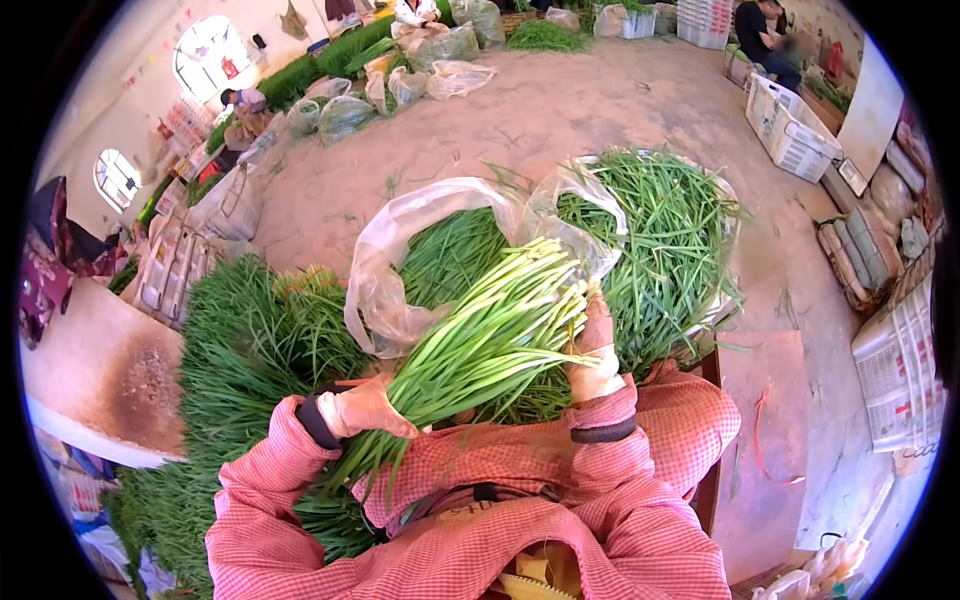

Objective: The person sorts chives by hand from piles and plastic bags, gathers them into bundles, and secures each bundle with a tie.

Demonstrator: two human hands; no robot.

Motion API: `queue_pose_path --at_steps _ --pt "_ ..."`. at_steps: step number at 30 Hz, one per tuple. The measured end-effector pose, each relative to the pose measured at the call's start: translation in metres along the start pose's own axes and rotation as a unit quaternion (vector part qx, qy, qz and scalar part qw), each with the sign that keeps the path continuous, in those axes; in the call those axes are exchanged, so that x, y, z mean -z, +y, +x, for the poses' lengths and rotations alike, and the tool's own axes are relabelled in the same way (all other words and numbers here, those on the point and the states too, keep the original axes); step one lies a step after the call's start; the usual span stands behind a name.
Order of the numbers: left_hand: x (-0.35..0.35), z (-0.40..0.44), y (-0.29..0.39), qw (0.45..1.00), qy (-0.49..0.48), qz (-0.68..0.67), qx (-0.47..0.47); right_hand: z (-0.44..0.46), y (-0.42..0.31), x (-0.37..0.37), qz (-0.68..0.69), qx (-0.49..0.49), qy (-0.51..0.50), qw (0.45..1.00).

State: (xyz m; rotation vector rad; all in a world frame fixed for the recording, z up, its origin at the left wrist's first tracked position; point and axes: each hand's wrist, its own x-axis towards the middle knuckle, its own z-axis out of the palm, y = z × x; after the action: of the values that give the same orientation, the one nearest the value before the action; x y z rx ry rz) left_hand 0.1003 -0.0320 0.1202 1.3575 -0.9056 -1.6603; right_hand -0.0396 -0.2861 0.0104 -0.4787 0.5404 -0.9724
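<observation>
A thick bunch of garlic chives (480, 345) lies slantwise across my lap, its pale stem ends up and to the right, its green leaves down to the left. My left hand (370, 408) is wrapped round the leafy part, thumb on top. At the stem ends, my right hand (596, 350) grips the bunch's right side, its fingers pointing upward and partly hidden. Both hands seem to wear thin, pale gloves. Just beyond the bunch, a clear plastic bag (385, 255) stands with its mouth wide, with more chives (455, 250) inside it.
A large heap of loose chives (650, 250) sits to the right of the bag. Stacked chives (230, 370) fill my left side. A board with a red strap (765, 440) lies at right, near white crates (790, 130). Other people (765, 45) sit farther off.
</observation>
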Motion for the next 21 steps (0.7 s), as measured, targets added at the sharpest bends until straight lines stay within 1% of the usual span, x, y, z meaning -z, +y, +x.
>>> queue_pose_path --at_steps 1,2,3,5,6,7,8,9,10,11,12,13,14,15,16,17,18,19,20,21 --pt "-0.006 -0.003 0.008 1.0 0.025 -0.001 0.011 0.021 -0.002 0.022 0.046 0.004 0.042 0.998" --pt "-0.012 -0.005 0.018 1.0 0.021 0.015 -0.012 0.036 -0.01 0.036 0.092 0.012 0.084 0.992" --pt "-0.011 -0.01 0.023 0.998 0.028 0.052 0.032 0.035 -0.048 0.037 0.205 -0.032 0.106 0.972" --pt "-0.017 -0.013 0.029 0.987 0.08 0.138 0.012 0.02 -0.092 0.044 0.041 0.022 -0.008 0.999" --pt "-0.016 -0.012 0.027 0.987 0.082 0.139 0.013 -0.001 -0.108 0.028 -0.065 -0.003 -0.041 0.997" --pt "-0.014 -0.009 0.022 0.966 0.116 0.229 -0.007 -0.028 -0.122 0.006 -0.225 -0.011 -0.074 0.972" --pt "-0.014 -0.007 0.019 0.936 0.147 0.319 -0.028 -0.039 -0.114 0.003 -0.336 -0.024 -0.157 0.928" --pt "-0.016 -0.002 0.021 0.936 0.143 0.32 -0.028 -0.057 -0.102 -0.002 -0.355 -0.008 -0.194 0.914" --pt "-0.02 0.005 0.023 0.899 0.164 0.404 -0.046 -0.072 -0.097 -0.01 -0.514 0.003 -0.19 0.837" --pt "-0.023 0.011 0.025 0.852 0.183 0.486 -0.065 -0.068 -0.073 0.0 -0.584 0.057 -0.219 0.78" --pt "-0.025 0.013 0.028 0.801 0.223 0.552 -0.061 -0.058 -0.05 0.023 -0.517 0.145 -0.242 0.808" --pt "-0.027 0.014 0.036 0.799 0.222 0.555 -0.063 -0.054 -0.046 0.026 -0.381 0.108 -0.216 0.892" --pt "-0.029 0.013 0.044 0.734 0.238 0.633 -0.052 -0.052 -0.045 0.026 -0.23 0.083 -0.185 0.952" --pt "-0.029 0.01 0.049 0.662 0.252 0.705 -0.038 -0.05 -0.046 0.02 0.006 -0.079 -0.087 0.993" --pt "-0.021 0.008 0.047 0.611 0.251 0.749 -0.054 -0.041 -0.05 0.025 -0.163 0.038 -0.026 0.986" --pt "-0.019 0.005 0.05 0.611 0.252 0.748 -0.052 -0.026 -0.063 0.055 -0.188 -0.046 -0.086 0.977" --pt "-0.018 0.002 0.054 0.548 0.252 0.795 -0.07 -0.003 -0.062 0.091 -0.056 -0.081 -0.206 0.974" --pt "-0.015 -0.001 0.057 0.481 0.25 0.836 -0.087 0.012 -0.056 0.113 0.078 -0.114 -0.318 0.938" --pt "-0.01 -0.002 0.055 0.424 0.259 0.863 -0.088 0.005 -0.062 0.106 -0.017 -0.115 -0.241 0.964" --pt "-0.006 0.0 0.055 0.426 0.262 0.862 -0.086 -0.012 -0.074 0.089 -0.113 -0.114 -0.16 0.974"
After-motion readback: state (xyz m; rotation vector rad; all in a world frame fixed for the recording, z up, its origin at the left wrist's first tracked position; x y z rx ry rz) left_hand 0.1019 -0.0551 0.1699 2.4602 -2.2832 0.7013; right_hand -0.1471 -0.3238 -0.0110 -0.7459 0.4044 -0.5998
